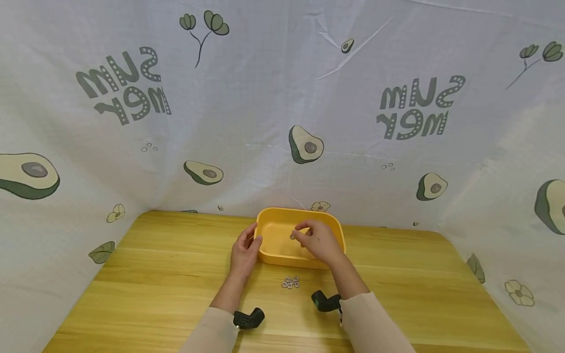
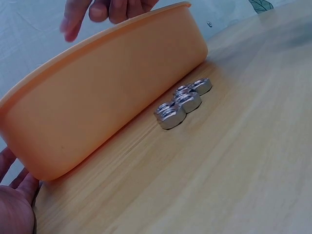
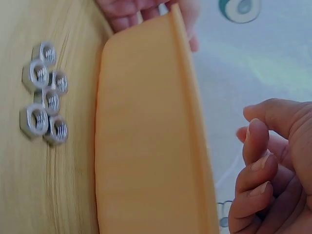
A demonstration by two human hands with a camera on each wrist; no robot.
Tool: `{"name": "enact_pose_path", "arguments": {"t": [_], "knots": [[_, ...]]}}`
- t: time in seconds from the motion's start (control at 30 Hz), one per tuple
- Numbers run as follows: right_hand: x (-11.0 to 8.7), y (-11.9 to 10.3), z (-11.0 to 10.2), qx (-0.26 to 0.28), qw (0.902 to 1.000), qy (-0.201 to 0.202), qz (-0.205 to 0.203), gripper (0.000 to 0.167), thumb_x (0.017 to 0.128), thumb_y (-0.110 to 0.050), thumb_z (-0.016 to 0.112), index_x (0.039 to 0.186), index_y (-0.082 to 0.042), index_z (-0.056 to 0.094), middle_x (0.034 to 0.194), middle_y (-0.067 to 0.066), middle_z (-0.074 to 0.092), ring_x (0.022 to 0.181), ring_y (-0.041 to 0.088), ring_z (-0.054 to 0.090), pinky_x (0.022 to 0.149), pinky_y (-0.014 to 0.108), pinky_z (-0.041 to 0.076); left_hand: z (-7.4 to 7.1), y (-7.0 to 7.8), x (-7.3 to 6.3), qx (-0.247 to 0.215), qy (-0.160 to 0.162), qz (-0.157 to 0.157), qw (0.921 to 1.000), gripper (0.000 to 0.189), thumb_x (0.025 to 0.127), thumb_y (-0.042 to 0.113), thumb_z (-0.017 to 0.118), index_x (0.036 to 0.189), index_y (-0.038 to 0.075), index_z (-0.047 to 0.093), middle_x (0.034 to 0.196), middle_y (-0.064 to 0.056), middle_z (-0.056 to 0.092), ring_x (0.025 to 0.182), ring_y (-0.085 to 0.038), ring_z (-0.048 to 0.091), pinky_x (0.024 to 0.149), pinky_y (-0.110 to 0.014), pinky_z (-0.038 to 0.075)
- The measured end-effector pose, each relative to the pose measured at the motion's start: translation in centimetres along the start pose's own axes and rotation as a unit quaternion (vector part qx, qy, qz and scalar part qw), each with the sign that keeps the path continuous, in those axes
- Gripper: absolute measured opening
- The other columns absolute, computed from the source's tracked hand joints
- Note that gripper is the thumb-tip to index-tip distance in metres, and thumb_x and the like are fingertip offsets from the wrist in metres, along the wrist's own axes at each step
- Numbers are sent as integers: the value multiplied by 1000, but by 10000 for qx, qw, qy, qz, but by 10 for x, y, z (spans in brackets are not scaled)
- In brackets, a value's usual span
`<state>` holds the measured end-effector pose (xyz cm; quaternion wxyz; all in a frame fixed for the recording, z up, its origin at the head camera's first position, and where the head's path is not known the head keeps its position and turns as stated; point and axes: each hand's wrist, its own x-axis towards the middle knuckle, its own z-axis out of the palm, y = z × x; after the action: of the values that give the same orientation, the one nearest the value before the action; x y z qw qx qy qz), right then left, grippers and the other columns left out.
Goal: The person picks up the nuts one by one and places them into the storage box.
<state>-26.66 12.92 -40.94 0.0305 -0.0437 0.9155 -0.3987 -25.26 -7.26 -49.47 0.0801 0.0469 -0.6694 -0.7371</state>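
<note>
A yellow plastic bin (image 1: 282,261) stands on the table in front of me. My left hand (image 1: 244,251) holds its left end, thumb at the rim and fingers along the outer wall. Over the bin's inside hovers my right hand (image 1: 319,240), thumb and forefinger apart and the other fingers bent. One metal hex nut (image 1: 292,236) shows right beside its fingertips in the head view. No nut is visible between those fingers in the right wrist view (image 3: 273,165). Several silver nuts (image 1: 290,282) lie clustered on the table before the bin's near wall.
The wood-grain table (image 1: 176,274) extends to both sides of the bin. A white cloth (image 1: 247,98) printed with avocados and lettering hangs close behind the table's back edge. Black wrist-worn devices (image 1: 249,318) sit at both cuffs.
</note>
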Motion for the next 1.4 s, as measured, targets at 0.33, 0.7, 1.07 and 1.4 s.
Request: {"name": "enact_pose_path", "arguments": {"t": [0.33,0.7,1.07,1.4], "knots": [[-34,-2,-6,538,9978,379,12,19,94,-26,73,108,-13,75,66,5,61,58,21,55,47,26,38,1,0,1,90,36,-92,9999,45,102,15,59,146,10,56,152,-17,53,140,-37,51,115,-48,45],[-64,1,-4,678,9964,363,348,11,94,-23,74,101,-15,76,68,4,60,58,18,47,49,25,36,1,-1,2,94,31,-143,9998,46,102,16,60,147,12,55,152,-15,53,141,-35,50,116,-50,44],[-74,18,4,638,9969,-224,401,10,94,-21,74,97,-12,76,72,1,62,66,15,53,57,25,43,1,-2,2,108,16,-140,9998,46,102,16,60,147,11,55,153,-15,52,142,-36,49,117,-50,42],[-76,39,14,216,9942,-1051,73,8,88,-18,77,89,-10,74,72,-1,60,65,14,52,55,24,42,2,1,0,93,74,-174,9998,46,101,16,61,146,11,56,152,-14,53,141,-34,50,117,-50,43]]}}
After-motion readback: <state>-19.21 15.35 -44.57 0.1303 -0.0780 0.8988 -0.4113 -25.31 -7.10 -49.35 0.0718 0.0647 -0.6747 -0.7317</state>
